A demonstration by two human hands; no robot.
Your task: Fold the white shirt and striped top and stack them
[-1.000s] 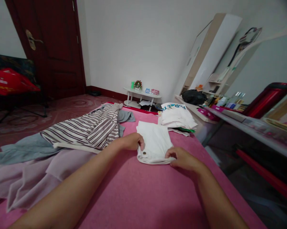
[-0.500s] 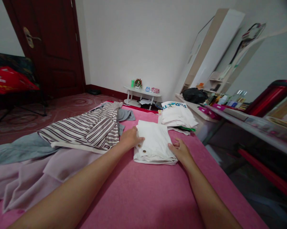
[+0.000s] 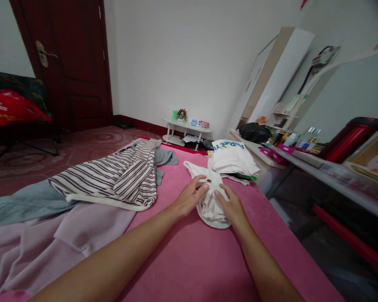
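Observation:
Between my two hands lies a white buttoned garment (image 3: 210, 209), bunched into a narrow bundle on the pink bed cover (image 3: 182, 264). My left hand (image 3: 191, 195) grips its left side, the thumb lying over the top. On the opposite side my right hand (image 3: 233, 205) grips the cloth with bent fingers. Parts of the fingertips disappear in the folds. Just beyond the bundle, a stack of folded white clothes (image 3: 234, 160) shows blue lettering on top and a green edge below. A striped top (image 3: 135, 178) is spread out to the left.
Grey cloth (image 3: 25, 201) and a pale mauve garment (image 3: 91, 224) lie around the striped top. A cluttered dressing table (image 3: 314, 161) borders the bed's right side. Beyond the foot stands a small white table (image 3: 185, 124). A red bag (image 3: 15, 109) rests on a chair at left.
The white garment was a flat folded rectangle; now it is gathered into a narrower bundle. My left hand has moved right and nearer, closing the gap to my right hand.

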